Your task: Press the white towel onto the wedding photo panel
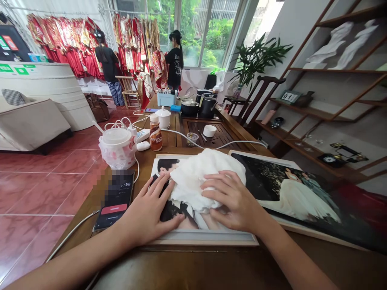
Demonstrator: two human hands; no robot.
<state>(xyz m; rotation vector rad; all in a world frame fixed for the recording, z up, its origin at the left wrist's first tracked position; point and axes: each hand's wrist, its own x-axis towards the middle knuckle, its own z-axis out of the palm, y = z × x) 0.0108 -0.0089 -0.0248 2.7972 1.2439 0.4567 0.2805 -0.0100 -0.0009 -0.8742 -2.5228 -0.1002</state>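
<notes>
A framed photo (208,237) lies flat on the wooden table, with a bunched white cloth (208,173) over its middle. My left hand (154,205) rests on the photo's left side, fingers spread, its fingertips by the cloth's left edge. Over the cloth's right part, my right hand (229,197) has its fingers curled, pressing into and gripping the white material. A second framed photo (299,193), showing a pale gown, lies to the right. Beside my left forearm is a phone (116,201) with a cable.
Behind the frames stand a bagged cup (117,147), a brown bottle (156,133), a lidded white cup (163,117) and a small white bowl (209,131). A white cable crosses the table (145,266). Two people stand near red garments (69,44). Shelves are at right.
</notes>
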